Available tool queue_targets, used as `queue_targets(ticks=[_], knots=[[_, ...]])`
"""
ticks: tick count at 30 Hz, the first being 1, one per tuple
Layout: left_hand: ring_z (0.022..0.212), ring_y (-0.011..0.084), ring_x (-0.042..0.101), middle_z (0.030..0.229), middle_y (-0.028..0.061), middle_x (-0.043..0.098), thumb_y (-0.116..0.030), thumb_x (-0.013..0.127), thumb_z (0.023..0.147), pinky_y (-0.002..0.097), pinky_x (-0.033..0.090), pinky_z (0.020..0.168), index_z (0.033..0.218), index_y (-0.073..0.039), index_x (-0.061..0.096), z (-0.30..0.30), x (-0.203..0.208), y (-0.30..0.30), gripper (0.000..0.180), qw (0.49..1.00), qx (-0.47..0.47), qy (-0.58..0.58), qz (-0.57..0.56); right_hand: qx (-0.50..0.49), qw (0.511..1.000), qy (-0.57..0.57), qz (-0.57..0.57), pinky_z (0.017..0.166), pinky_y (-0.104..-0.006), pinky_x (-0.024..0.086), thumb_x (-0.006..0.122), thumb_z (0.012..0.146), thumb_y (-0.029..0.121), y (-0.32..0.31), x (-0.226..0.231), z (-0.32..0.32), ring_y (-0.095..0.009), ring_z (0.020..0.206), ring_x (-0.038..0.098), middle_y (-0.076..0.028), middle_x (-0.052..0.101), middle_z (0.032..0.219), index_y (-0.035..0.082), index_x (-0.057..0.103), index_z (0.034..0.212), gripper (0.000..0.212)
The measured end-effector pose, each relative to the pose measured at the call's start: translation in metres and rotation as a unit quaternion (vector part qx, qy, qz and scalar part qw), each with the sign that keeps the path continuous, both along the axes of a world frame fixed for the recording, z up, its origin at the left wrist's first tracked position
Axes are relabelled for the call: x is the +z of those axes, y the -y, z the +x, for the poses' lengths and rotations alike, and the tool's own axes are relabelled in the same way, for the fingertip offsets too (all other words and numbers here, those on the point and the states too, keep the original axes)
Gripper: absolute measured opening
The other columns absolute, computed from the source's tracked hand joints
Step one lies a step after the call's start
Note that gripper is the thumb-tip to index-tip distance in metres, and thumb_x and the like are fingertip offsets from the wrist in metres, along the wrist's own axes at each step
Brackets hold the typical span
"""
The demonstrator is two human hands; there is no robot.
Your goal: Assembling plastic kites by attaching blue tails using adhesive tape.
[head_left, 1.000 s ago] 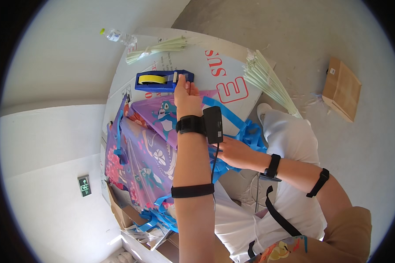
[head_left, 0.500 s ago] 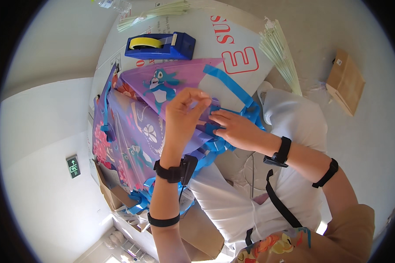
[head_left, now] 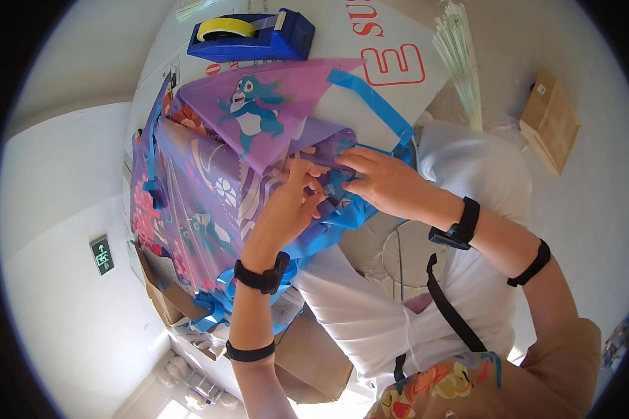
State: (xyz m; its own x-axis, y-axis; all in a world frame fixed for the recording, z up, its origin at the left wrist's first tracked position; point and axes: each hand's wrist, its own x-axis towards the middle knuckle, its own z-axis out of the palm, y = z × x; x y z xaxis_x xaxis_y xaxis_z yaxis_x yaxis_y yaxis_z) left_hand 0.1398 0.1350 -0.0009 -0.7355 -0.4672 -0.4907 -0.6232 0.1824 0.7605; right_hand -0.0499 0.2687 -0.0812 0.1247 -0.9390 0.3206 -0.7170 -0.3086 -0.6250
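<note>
A thin purple plastic sheet [head_left: 196,178], printed with blue cartoon animals and looking like a kite, drapes over the work surface toward my lap. Blue ribbon [head_left: 372,105] runs from its right side and bunches beneath my hands. My left hand [head_left: 286,209] is at the sheet's near right edge, its fingers curled and closed; what sits between the fingertips is too small to make out. Facing it, my right hand [head_left: 391,185] lies with fingers stretched over the sheet and ribbon. Both hands are close together, fingertips a little apart.
A blue tape dispenser [head_left: 251,45] with a yellow roll stands beyond the sheet on the white printed board [head_left: 426,42]. A bundle of pale thin sticks [head_left: 459,66] lies at the right edge. A brown carton [head_left: 551,122] is on the floor; an open cardboard box [head_left: 314,363] stands below.
My left hand has lowered from a raised pinch to the sheet's edge, with its fingers curling there. My right hand stays on the sheet. The whole view has shifted slightly.
</note>
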Motion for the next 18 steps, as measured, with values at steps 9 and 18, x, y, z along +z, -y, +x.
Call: queue_targets(ticks=[9, 18], knots=[[0.090, 0.0380, 0.068, 0.098, 0.0135, 0.069, 0.005, 0.064, 0.087, 0.0454, 0.053, 0.073, 0.118, -0.007, 0.046, -0.013, -0.010, 0.008, 0.038, 0.966, -0.157, 0.037, -0.201, 0.001, 1.000, 0.008, -0.009, 0.107, -0.0396, 0.052, 0.070, 0.079, 0.010, 0.001, -0.002, 0.001, -0.032, 0.132, 0.055, -0.016, 0.063, 0.135, 0.003, 0.080, 0.095, 0.020], [0.085, 0.0409, 0.068, 0.089, 0.0144, 0.068, 0.002, 0.062, 0.089, 0.0492, 0.052, 0.068, 0.114, -0.007, 0.046, -0.033, -0.007, 0.013, 0.031, 0.930, -0.227, 0.089, -0.274, 0.014, 0.999, 0.029, -0.012, 0.106, -0.0382, 0.051, 0.072, 0.074, 0.008, 0.002, -0.001, -0.001, -0.031, 0.132, 0.054, -0.015, 0.063, 0.132, 0.001, 0.078, 0.090, 0.019]])
